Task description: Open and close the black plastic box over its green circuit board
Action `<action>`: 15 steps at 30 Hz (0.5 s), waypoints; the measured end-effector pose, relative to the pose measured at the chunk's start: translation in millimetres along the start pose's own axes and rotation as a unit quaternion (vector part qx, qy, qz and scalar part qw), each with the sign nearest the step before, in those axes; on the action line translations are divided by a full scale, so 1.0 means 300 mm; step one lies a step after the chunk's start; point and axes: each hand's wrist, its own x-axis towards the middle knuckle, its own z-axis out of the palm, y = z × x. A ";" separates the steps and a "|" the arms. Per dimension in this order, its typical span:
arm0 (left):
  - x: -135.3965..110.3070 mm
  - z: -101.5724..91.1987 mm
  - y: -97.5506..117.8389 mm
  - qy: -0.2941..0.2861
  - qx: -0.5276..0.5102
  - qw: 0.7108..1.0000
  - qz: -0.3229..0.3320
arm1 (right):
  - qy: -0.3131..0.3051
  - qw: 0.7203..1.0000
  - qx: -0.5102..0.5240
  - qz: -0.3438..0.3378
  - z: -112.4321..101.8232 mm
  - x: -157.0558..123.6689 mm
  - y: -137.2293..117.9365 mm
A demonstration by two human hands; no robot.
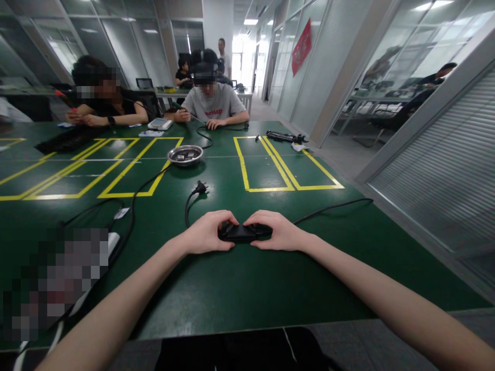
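Between both hands, just above the green table, is a black power adapter point(242, 233) shaped like a small brick. My left hand point(211, 232) closes around its left end, thumb along the near side and fingers over the top. Around its right end my right hand point(276, 232) is closed in the same way, where a dark connector or cord end partly shows. A black cord point(328, 208) runs off to the right from behind the right hand. Beyond my left hand lies a black mains plug point(200, 188), its cord curving back toward that hand. The fingers hide the adapter's ends.
On the green table point(240, 299), a metal bowl point(185, 156) holds small metal parts. A blurred-out object and white strip point(112, 245) lie at left with cables. A folded black tripod-like item point(286, 137) rests far right. Two people sit across, one holding a screwdriver-like tool.
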 end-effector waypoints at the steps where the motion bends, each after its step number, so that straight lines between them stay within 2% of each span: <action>1: 0.001 0.005 -0.001 0.004 0.014 1.000 0.009 | 0.001 1.000 -0.012 0.006 0.003 0.001 -0.001; 6: 0.008 0.017 -0.003 0.018 0.072 0.997 0.034 | 0.001 0.998 -0.069 -0.005 0.012 0.012 -0.012; 15: 0.007 0.025 -0.008 0.026 0.103 0.993 0.047 | -0.028 0.990 -0.134 -0.036 0.011 0.015 -0.013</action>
